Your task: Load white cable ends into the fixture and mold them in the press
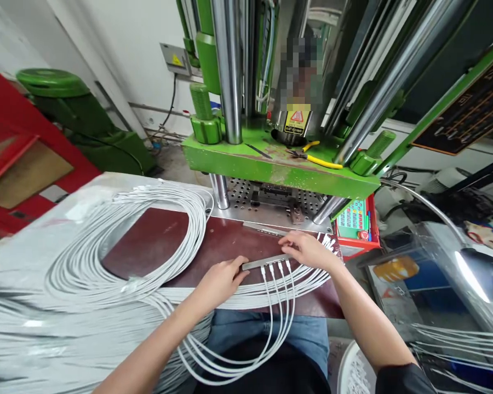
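Note:
A narrow metal bar (pixel 256 264) is held level over the brown board, with several white cable plugs (pixel 271 269) set along its near side. My left hand (pixel 225 279) pinches the bar's left end between thumb and fingers. Curled fingers of my right hand (pixel 308 250) grip around the bar's right end, partly hiding it. From the plugs, white cables (pixel 290 312) loop down over my lap and back left to the bundle. A second metal strip (pixel 263 229) lies on the board just beyond my hands. More white cable ends (pixel 328 241) lie right of my right wrist.
A large coil of white cable (pixel 61 262) covers the table's left side. Behind the brown board (pixel 225 241) stands a green press (pixel 279 175), with yellow-handled pliers (pixel 322 162) on it. A lamp (pixel 472 273) and a white bucket (pixel 347 372) are at right.

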Motion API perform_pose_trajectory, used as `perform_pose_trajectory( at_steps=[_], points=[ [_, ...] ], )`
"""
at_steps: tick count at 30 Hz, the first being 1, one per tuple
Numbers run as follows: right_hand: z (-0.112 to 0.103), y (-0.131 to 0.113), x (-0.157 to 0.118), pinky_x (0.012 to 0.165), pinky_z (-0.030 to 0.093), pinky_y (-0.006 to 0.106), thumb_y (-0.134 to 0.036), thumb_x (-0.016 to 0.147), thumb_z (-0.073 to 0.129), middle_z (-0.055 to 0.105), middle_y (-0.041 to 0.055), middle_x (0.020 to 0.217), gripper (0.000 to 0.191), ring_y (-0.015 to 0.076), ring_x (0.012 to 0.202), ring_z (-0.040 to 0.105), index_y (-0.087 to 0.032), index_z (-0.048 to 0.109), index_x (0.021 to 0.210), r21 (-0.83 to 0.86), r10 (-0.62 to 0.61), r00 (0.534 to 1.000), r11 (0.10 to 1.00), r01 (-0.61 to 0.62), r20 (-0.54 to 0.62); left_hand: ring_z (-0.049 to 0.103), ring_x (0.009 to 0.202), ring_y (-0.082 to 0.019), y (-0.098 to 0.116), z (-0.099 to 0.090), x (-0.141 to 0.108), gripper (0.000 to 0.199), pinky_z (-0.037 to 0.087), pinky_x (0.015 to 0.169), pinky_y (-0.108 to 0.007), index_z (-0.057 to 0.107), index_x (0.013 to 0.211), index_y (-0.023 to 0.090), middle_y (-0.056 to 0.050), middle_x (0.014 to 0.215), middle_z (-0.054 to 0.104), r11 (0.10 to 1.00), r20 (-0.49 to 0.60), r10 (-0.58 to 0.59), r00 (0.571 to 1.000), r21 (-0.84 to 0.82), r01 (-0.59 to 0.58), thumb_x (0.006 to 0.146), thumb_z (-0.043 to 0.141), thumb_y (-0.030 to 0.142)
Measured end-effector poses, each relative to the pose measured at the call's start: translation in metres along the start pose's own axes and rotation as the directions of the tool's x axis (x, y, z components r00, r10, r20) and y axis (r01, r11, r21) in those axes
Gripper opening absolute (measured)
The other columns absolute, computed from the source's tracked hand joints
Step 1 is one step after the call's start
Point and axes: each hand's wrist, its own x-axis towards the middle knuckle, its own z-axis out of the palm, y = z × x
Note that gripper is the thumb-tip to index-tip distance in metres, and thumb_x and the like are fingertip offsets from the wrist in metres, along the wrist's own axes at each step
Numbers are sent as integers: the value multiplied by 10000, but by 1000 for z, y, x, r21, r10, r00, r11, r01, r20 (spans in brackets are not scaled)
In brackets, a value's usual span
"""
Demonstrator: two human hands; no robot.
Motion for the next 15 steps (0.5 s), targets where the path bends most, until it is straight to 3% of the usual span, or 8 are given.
perform_pose_trajectory(
  at_steps=[2, 7, 9, 12, 15],
  points=[
    [-3, 3, -21, 905, 412, 307, -162, 851, 515, 602, 48, 1053, 265, 183, 1018, 532, -214, 584, 1102, -5, -3, 996, 1000, 3, 84, 632, 720, -225, -2, 3, 1, 232, 398, 634, -291, 545, 1057, 230, -37, 771, 665, 1000, -5, 12, 1000, 20, -12, 889, 417, 325],
    [-1, 5, -37, 898, 409, 367, -128, 836, 502, 590, 87, 991, 191, 213, 970, 529, -175, 586, 1000, -116, 90, 996, 989, -86, 25, 640, 811, -231, 4, -7, 8, 252, 424, 703, -306, 542, 1058, 219, -59, 922, 680, 997, -67, 56, 996, 55, -52, 913, 363, 320],
    [-9, 0, -35, 862, 425, 345, -126, 848, 486, 605, 76, 999, 234, 195, 940, 554, -183, 543, 1068, 11, 98, 993, 995, -99, 60, 630, 806, -213, 10, -21, 13, 275, 425, 730, -301, 527, 1104, 222, -51, 930, 670, 998, -141, 64, 988, 24, -61, 915, 365, 339],
    [-25, -10, -26, 796, 448, 281, -195, 851, 538, 620, 39, 1033, 449, 155, 888, 584, -221, 415, 1282, 304, 49, 992, 949, -83, 116, 611, 749, -187, 20, -43, 24, 317, 430, 723, -292, 518, 1160, 227, -24, 861, 653, 994, -226, 93, 970, -29, -102, 911, 381, 367],
    [-27, -18, -13, 757, 448, 269, -356, 891, 509, 642, 36, 1019, 393, 150, 837, 592, -212, 494, 1257, 385, 105, 994, 917, -99, 7, 589, 724, -169, 29, -49, 37, 315, 437, 726, -293, 546, 1137, 221, -14, 835, 629, 983, -326, 78, 942, -135, -128, 878, 458, 377]
  ],
)
